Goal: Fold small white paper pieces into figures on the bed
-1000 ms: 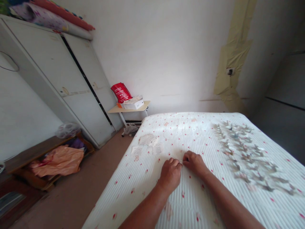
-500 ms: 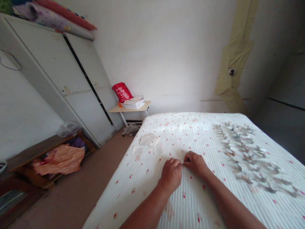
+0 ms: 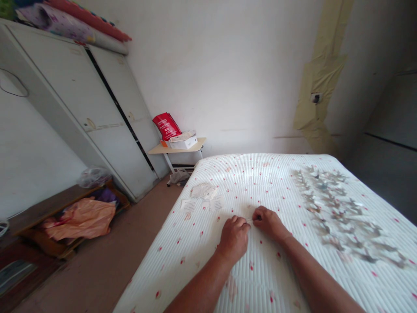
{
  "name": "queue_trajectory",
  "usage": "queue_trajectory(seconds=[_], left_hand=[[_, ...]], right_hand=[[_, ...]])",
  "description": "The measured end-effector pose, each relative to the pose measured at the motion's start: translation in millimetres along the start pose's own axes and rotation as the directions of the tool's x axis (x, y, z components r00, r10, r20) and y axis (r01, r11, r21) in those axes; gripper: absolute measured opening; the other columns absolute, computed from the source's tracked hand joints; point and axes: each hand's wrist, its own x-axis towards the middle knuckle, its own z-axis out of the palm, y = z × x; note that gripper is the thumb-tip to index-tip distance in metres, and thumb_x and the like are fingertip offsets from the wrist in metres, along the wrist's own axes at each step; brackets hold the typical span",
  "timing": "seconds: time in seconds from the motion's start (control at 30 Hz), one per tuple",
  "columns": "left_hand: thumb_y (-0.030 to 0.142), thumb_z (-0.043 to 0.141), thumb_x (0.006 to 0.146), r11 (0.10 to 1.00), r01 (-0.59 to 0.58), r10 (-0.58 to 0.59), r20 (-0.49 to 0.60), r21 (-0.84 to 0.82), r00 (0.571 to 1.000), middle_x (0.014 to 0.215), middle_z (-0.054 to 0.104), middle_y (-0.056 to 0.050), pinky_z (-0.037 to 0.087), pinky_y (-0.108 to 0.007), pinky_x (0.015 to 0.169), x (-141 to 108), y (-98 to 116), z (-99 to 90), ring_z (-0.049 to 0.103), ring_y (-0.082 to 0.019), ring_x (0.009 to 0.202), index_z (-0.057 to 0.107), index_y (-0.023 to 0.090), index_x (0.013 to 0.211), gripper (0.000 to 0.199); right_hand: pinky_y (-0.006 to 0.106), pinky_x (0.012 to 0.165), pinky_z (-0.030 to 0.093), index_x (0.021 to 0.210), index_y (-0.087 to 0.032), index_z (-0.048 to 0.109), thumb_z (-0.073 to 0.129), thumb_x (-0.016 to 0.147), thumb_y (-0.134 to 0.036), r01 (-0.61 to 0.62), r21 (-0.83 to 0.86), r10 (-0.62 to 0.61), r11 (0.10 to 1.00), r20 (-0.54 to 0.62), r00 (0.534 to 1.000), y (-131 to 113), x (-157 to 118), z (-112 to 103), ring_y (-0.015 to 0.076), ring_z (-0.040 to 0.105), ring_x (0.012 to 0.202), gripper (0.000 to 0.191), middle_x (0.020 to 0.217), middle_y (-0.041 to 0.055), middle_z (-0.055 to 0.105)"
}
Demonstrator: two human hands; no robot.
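My left hand (image 3: 234, 234) is closed, with its fingertips pinched on a small, pale folded paper piece (image 3: 249, 220). From the other side, the bent fingers of my right hand (image 3: 267, 222) pinch the same piece. Both hands rest low over the bedspread (image 3: 208, 265), which is white, ribbed and dotted with red. Much of the piece is hidden by my fingers. Beyond my left hand lie several printed paper slips (image 3: 204, 191). To the right of my right hand, many small folded paper figures (image 3: 339, 208) with pointed ends stand in rows, too blurred for detail.
A small table (image 3: 156, 149) by the far wall holds a red bag (image 3: 167, 126) and a white box (image 3: 184, 143). At the left are a tall cabinet (image 3: 107, 143) and a low wooden shelf with an orange plastic bag (image 3: 81, 217). The bed's left edge drops to the floor.
My right hand has shifted slightly right, widening the gap between my hands, so more of the pale piece shows. My left hand has hardly moved.
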Motion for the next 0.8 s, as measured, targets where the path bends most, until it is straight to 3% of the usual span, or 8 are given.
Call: queue_trajectory(seconds=[0.13,0.23,0.33,0.47,0.53,0.63,0.8], left_hand=[[0.009,0.048,0.077,1.000,0.000,0.000,-0.005,-0.012,1.000,0.085,0.059,-0.004,0.038,-0.032,0.073,0,1,-0.7,0.048,-0.019,0.086,0.063,0.019,0.086,0.020],[0.009,0.047,0.078,1.000,0.012,-0.012,-0.014,-0.021,1.000,0.084,0.059,-0.004,0.038,-0.032,0.074,0,1,-0.4,0.048,-0.018,0.085,0.063,0.019,0.085,0.021],[0.008,0.047,0.077,1.000,0.021,-0.021,-0.015,-0.019,1.000,0.083,0.058,-0.004,0.038,-0.032,0.073,0,1,-0.2,0.048,-0.018,0.085,0.063,0.019,0.082,0.019],[0.011,0.047,0.079,1.000,0.011,-0.012,-0.023,-0.019,1.000,0.081,0.058,-0.005,0.037,-0.031,0.072,0,1,0.0,0.048,-0.018,0.084,0.063,0.018,0.078,0.017],[0.011,0.046,0.079,1.000,0.010,-0.011,-0.028,-0.024,1.000,0.080,0.058,-0.005,0.037,-0.031,0.072,0,1,0.6,0.048,-0.018,0.082,0.063,0.018,0.078,0.018],[0.010,0.047,0.078,0.999,0.021,-0.022,-0.036,-0.024,0.999,0.080,0.057,-0.005,0.037,-0.032,0.071,0,1,1.9,0.048,-0.018,0.082,0.064,0.018,0.081,0.019],[0.011,0.048,0.078,0.999,0.025,-0.026,-0.044,-0.027,0.999,0.080,0.057,-0.005,0.038,-0.032,0.071,-1,1,3.2,0.048,-0.019,0.082,0.063,0.018,0.079,0.017]], right_hand=[[0.022,0.067,0.041,0.069,-0.017,0.061,0.045,0.066,-0.009,0.040,0.098,-0.039,0.994,-0.016,0.999,7,0,2,0.0126,0.056,0.071,0.019,0.076,0.0019,0.060],[0.024,0.068,0.045,0.099,-0.017,0.059,0.041,0.068,-0.010,0.039,0.238,-0.009,0.971,-0.127,0.992,13,-1,5,0.0115,0.055,0.067,0.037,0.088,0.0033,0.060],[0.026,0.066,0.047,0.129,-0.017,0.038,0.039,0.075,-0.014,0.069,0.309,0.017,0.949,-0.268,0.963,14,-4,7,0.0103,0.052,0.062,0.054,0.101,0.0062,0.057],[0.032,0.078,0.048,0.137,-0.021,0.025,0.038,0.082,-0.016,0.252,0.169,-0.144,0.953,-0.478,0.866,7,-6,6,0.0141,0.054,0.078,0.057,0.113,0.0099,0.051],[0.034,0.081,0.047,0.139,-0.021,0.020,0.037,0.084,-0.017,0.310,0.084,-0.225,0.947,-0.517,0.826,3,-7,5,0.0155,0.055,0.083,0.058,0.120,0.0122,0.048],[0.038,0.080,0.047,0.141,-0.019,0.012,0.037,0.085,-0.018,0.314,-0.018,-0.278,0.949,-0.514,0.812,1,-8,6,0.0174,0.057,0.083,0.061,0.126,0.0159,0.046],[0.040,0.080,0.046,0.142,-0.015,0.009,0.036,0.085,-0.017,0.251,-0.118,-0.275,0.961,-0.507,0.817,3,-8,7,0.0204,0.060,0.085,0.063,0.113,0.0137,0.059]])
